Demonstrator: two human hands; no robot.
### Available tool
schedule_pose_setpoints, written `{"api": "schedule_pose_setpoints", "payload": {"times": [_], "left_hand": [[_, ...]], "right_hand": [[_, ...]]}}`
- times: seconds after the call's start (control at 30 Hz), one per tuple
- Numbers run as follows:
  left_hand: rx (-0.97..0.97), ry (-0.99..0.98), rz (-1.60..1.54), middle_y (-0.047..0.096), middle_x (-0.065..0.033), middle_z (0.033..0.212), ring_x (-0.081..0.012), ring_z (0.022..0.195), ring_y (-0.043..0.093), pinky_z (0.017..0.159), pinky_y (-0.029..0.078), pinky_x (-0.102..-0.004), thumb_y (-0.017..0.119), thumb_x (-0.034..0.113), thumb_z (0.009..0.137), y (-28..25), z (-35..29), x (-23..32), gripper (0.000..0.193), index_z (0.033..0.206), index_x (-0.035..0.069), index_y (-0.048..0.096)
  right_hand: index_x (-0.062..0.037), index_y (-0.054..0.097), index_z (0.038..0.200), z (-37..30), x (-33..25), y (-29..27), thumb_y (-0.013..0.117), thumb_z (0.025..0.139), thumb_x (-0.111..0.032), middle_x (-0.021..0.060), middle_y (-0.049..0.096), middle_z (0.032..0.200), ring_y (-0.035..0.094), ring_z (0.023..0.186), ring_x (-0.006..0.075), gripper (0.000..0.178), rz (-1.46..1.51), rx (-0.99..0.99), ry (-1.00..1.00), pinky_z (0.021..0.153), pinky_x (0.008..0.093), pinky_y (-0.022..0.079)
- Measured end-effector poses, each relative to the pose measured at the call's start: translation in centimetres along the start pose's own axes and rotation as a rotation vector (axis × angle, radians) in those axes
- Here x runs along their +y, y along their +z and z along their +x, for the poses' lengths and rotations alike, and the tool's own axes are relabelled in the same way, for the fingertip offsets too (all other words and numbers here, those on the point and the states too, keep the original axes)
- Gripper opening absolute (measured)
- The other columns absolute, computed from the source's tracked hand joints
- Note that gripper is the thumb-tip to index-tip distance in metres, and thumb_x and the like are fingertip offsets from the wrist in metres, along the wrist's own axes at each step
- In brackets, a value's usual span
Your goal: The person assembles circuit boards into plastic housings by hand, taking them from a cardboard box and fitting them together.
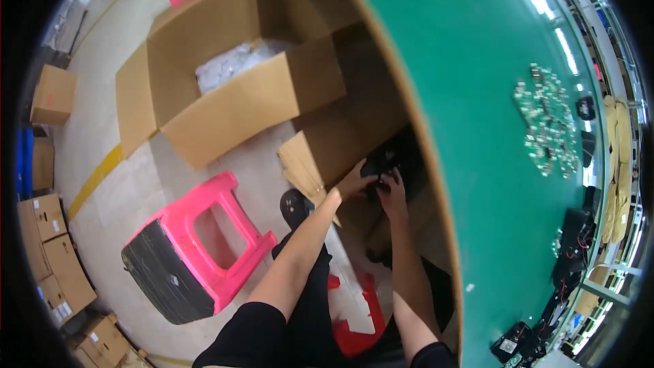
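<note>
Black and small, the object (379, 163) sits between both hands under the edge of the green table (490, 95), down in the shadow beside a stack of flattened cardboard (310, 157). The left hand (354, 180) curls its fingers around the near side of that black object, and the right hand (394, 187) closes over it from the other side, fingertips bent onto it; both hold it, though what it is I cannot tell in the dark. Both forearms reach up from the lower edge, bare below short black sleeves. Just left of the hands a large open cardboard box (238, 105) lies on the pale floor, its flaps spread, with white plastic-wrapped packing (235, 61) showing inside. Nearer the person, a pink plastic stool (204, 245) lies tipped on its side, its seat wrapped in black tape. A red stool (357, 327) shows beneath the person's legs. Along the far left wall stand smaller closed cardboard cartons (51, 245), some carrying small white labels, and another brown carton (53, 95) sits alone higher up. A yellow floor line (99, 177) runs past the big box. On the green table, well apart from the hands, lies a scatter of small silvery metal parts (545, 123), with black devices and cables (569, 245) toward its right end.
</note>
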State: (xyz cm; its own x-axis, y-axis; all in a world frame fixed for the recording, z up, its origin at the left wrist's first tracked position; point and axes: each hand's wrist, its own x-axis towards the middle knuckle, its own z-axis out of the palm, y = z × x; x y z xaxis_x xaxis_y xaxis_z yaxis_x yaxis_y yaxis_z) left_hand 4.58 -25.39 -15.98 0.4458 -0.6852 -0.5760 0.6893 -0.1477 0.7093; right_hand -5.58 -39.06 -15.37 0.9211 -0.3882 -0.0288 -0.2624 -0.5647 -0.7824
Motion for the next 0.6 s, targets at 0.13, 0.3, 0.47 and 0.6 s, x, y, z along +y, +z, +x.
{"api": "schedule_pose_setpoints", "payload": {"times": [0.13,0.3,0.47,0.6], "left_hand": [[0.383,0.044,0.221,0.049,-0.0197,0.121,-0.0289,0.113,0.048,0.086,0.045,-0.0394,0.061,0.026,0.079,-5.5,-0.9,-0.2,0.072,0.138,0.011,0.022],[0.507,0.435,-0.062,0.05,-0.0108,0.116,-0.0178,0.105,0.05,0.082,0.045,-0.0302,0.042,0.007,0.09,-5.7,-11.2,11.7,0.037,0.126,0.003,0.04],[0.725,0.505,-0.345,0.054,-0.0112,0.106,-0.0161,0.092,0.055,0.07,0.05,-0.0247,0.045,0.011,0.09,-4.8,-23.6,13.8,0.037,0.125,0.003,0.037],[0.728,0.349,-0.166,0.053,-0.0101,0.102,-0.0152,0.089,0.055,0.069,0.049,-0.0233,0.047,0.005,0.088,-5.7,-23.3,11.3,0.037,0.123,0.003,0.037]], "right_hand": [[-0.0015,0.049,0.118,1.2,-2.6,5.0,0.065,0.076,-0.009,0.0211,0.045,0.124,0.038,0.121,0.0333,0.045,0.966,0.204,0.668,0.097,0.0386,0.037],[-0.0027,0.054,0.105,-5.1,-6.2,5.9,0.056,0.084,-0.015,0.007,0.058,0.101,0.055,0.09,0.02,0.025,0.476,-0.003,0.722,0.081,0.0344,0.046],[-0.0043,0.046,0.125,-15.3,-5.9,17.2,0.054,0.082,-0.033,0.0204,0.055,0.115,0.054,0.105,0.0309,0.052,-0.111,-0.501,0.858,0.089,0.037,0.042],[-0.009,0.041,0.129,-19.1,6.4,25.1,0.056,0.08,-0.038,0.0189,0.048,0.125,0.043,0.116,0.034,0.059,-0.075,-0.366,0.674,0.09,0.0394,0.041]]}}
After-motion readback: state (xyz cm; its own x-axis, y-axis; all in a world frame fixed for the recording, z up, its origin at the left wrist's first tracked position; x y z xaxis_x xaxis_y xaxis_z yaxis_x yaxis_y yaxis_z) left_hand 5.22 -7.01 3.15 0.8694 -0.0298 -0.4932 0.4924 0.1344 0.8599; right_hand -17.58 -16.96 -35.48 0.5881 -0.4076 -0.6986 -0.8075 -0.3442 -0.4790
